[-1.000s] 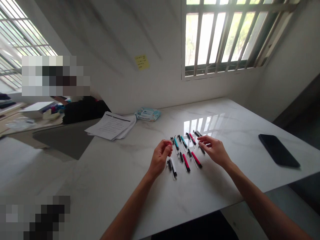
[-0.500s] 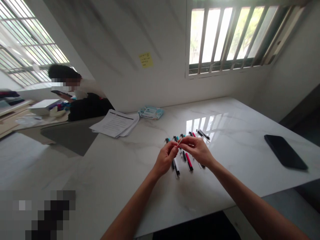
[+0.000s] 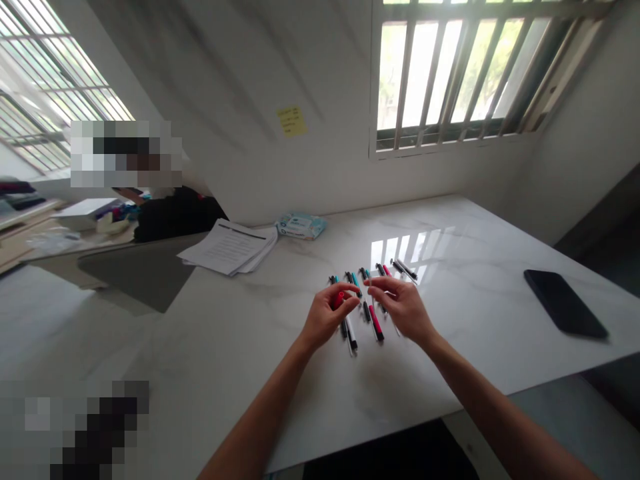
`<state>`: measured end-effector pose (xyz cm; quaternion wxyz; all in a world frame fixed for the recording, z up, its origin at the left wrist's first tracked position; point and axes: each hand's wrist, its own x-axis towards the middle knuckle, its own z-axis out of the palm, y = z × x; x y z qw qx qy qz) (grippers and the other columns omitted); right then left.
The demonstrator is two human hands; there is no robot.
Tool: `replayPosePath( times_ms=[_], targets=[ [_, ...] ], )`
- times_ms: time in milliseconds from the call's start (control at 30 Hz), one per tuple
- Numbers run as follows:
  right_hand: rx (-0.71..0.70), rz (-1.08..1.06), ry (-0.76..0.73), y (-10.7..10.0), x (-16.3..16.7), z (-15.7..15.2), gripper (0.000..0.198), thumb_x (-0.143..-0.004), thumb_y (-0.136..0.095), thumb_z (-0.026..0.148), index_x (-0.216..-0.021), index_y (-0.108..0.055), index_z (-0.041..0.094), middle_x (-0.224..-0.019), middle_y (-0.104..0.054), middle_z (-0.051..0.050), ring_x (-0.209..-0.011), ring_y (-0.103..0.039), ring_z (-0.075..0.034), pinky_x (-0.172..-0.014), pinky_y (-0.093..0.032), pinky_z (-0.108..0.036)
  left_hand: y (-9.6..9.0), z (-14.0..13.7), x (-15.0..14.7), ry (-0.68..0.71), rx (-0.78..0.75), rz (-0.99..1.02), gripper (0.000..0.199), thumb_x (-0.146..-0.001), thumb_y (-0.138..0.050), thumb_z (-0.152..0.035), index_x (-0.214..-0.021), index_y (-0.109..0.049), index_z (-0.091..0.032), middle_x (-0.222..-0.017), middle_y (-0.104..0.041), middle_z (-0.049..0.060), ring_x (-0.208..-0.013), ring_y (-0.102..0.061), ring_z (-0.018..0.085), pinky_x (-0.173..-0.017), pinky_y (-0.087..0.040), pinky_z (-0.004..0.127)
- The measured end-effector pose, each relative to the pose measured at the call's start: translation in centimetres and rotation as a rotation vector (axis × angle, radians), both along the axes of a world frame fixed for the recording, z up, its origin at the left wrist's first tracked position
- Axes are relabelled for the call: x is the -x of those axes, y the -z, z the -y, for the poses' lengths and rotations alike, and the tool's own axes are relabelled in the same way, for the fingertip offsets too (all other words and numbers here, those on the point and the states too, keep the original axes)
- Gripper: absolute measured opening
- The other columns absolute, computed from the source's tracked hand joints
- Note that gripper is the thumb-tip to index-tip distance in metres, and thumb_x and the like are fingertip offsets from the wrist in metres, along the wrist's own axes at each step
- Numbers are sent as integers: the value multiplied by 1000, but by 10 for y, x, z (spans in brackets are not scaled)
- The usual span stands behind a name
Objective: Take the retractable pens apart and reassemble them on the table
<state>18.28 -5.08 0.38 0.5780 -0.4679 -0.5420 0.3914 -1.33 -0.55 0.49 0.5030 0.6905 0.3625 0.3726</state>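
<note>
Above rows of pen parts, my left hand (image 3: 327, 312) curls around a red pen barrel (image 3: 339, 299), its round end facing up. Its thumb and forefinger point toward my right hand (image 3: 404, 308). The right fingertips are pinched on what looks like a thin pale pen refill (image 3: 371, 291), partly hidden. A gap separates the two hands. Below them on the table lie a red and black pen barrel (image 3: 376, 323) and a white and black barrel (image 3: 351, 331). Behind the fingers are teal barrels (image 3: 355, 280) with black parts, and a dark and silver pen set (image 3: 406, 269).
The marble-patterned table (image 3: 240, 373) carries a black phone (image 3: 565, 303) at right. Printed sheets (image 3: 227, 247) and a blue wipes packet (image 3: 301, 226) lie near the wall. A yellow note (image 3: 291, 121) is stuck there. Another person (image 3: 175, 213) sits beyond at left.
My hands have moved apart from where their fingertips met around a thin pale stick. The red barrel now shows in my left hand. The parts on the table stay in place.
</note>
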Motion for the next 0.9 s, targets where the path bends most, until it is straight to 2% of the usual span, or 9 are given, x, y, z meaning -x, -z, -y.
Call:
replayPosePath(
  times_ms=[100, 200, 300, 433, 533, 633, 733, 900],
  targets=[
    [-8, 116, -12, 7, 9, 10, 25, -88, -76, 42, -102, -80, 22, -95, -80, -6, -86, -76, -23, -84, -62, -38, 0, 0, -2, -11, 30, 31, 34, -82, -78, -47, -93, -73, -15, -68, -55, -3, -58, -38, 9, -54, -29, 23],
    [-42, 171, -11, 10, 13, 16, 26, -88, -76, 41, -107, -77, 23, -86, -79, -4, -79, -76, -20, -78, -63, -35, 2, 1, -4, -31, 51, 46, 35, -80, -80, -48, -84, -71, -15, -65, -54, -3, -57, -38, 9, -53, -28, 22],
    [-66, 219, -28, 8, 11, 18, 23, -90, -74, 41, -105, -77, 24, -86, -79, -3, -79, -76, -20, -77, -62, -33, 2, 2, -5, -24, 70, 41, 35, -79, -82, -47, -82, -70, -15, -63, -52, -4, -54, -37, 8, -51, -27, 22],
    [-62, 296, -46, 8, 5, 23, 19, -92, -72, 39, -102, -75, 24, -86, -78, -2, -78, -74, -19, -76, -60, -32, 0, 1, -4, -56, 87, 96, 33, -82, -78, -47, -85, -69, -16, -68, -60, -1, -55, -40, 8, -51, -29, 21],
    [-16, 390, -37, 14, -9, 27, 17, -94, -68, 38, -102, -71, 24, -79, -76, -1, -71, -71, -18, -70, -57, -32, -4, -2, -1, -118, 102, 138, 31, -83, -76, -45, -85, -66, -16, -71, -60, -1, -56, -40, 8, -50, -28, 21],
    [35, 521, 108, 23, -32, 30, 17, -96, -63, 40, -94, -67, 23, -71, -73, -1, -62, -67, -18, -64, -52, -32, -6, -5, 2, -163, 95, 133, 29, -82, -74, -43, -84, -65, -16, -70, -57, -1, -56, -39, 8, -49, -26, 20],
    [77, 694, 222, 30, -56, 30, 17, -95, -61, 40, -93, -66, 24, -69, -72, -2, -60, -66, -20, -63, -48, -33, -4, -5, 2, -146, 86, 126, 26, -83, -72, -41, -86, -65, -16, -69, -56, -1, -56, -39, 8, -50, -27, 20],
    [126, 890, 197, 34, -73, 29, 14, -96, -58, 32, -90, -67, 24, -76, -73, -2, -66, -67, -21, -65, -47, -33, 2, -3, -2, -85, 45, 71, 22, -84, -70, -39, -88, -67, -17, -68, -57, -2, -57, -40, 8, -52, -30, 21]
  ],
)
